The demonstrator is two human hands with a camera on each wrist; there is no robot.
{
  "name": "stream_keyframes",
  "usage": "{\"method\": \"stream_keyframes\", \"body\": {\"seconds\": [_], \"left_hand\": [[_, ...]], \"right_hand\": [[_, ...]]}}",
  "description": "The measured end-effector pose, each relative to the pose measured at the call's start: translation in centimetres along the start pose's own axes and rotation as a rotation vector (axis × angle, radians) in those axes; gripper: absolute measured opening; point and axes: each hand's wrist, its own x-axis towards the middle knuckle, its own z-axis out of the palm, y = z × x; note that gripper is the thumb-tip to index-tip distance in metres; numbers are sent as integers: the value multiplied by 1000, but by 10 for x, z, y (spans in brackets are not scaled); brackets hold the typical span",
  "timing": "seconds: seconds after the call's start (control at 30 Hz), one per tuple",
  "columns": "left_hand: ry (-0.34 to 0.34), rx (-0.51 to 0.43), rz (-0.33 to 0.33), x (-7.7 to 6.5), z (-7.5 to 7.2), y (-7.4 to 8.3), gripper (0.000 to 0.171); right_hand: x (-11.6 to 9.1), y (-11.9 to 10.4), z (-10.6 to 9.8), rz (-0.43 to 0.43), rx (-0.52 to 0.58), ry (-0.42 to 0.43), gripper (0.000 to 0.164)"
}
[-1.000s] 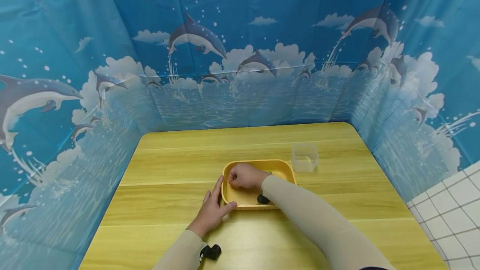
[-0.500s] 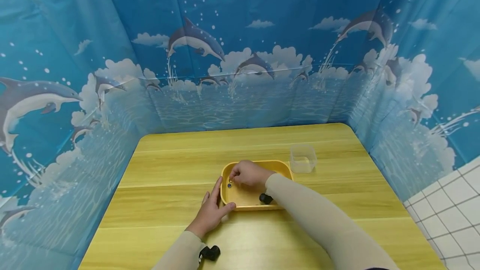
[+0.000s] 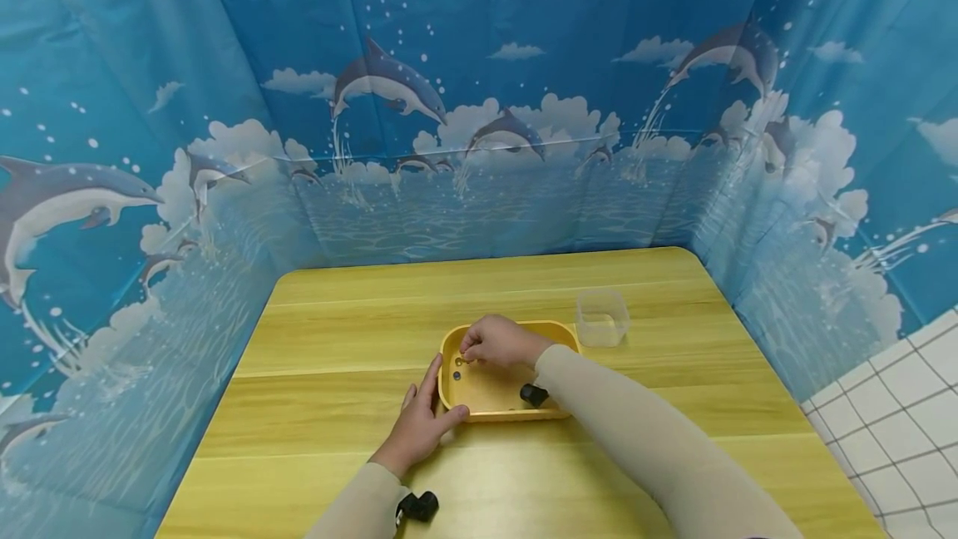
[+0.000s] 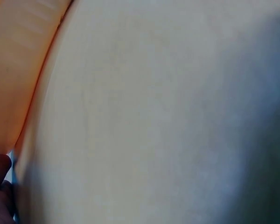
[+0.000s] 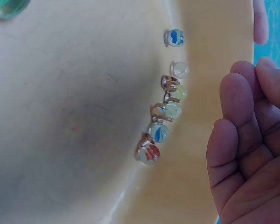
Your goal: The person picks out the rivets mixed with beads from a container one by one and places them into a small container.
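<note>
My left hand (image 3: 421,427) rests against a yellow tray (image 3: 490,417), fingers straight along its left end and thumb at its front edge. A fingertip of it shows past the tray's wall in the right wrist view. My right hand (image 3: 500,341) is over the tray's left part, thumb and forefinger tips together; I cannot tell whether they pinch anything. Several glass marbles lie along the foot of the tray's wall, among them a blue-swirled marble (image 5: 176,38) and a red-and-white marble (image 5: 149,153). Small copper-coloured metal rings (image 5: 169,83) lie among them. A green glass piece (image 5: 10,6) lies farther off.
A transparent square box (image 3: 602,319) stands just beyond the tray's right end. The tray sits on a wood-grain table (image 3: 359,314) with dolphin-print curtains (image 3: 479,181) around it. A black wrist camera (image 3: 419,506) is on the left sleeve.
My right hand has lifted slightly and drawn back from the tray's left end, so small marbles there now show. My left hand stays at the tray. The head view has shifted a little.
</note>
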Motion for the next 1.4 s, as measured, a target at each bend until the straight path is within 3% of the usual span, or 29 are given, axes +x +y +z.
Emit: {"method": "stream_keyframes", "body": {"seconds": [0.6,0.97,1.17,1.4], "left_hand": [[13,21,-12,0,0,1,99],[14,16,-23,0,0,0,99],[13,16,-24,-1,-1,0,99],[14,4,-16,-1,0,1,100]], "right_hand": [[-12,-2,-21,-31,31,68,20],[-20,-3,-35,9,92,165,24],[-22,1,-41,44,112,215,18],[-29,7,-50,46,145,231,20]]}}
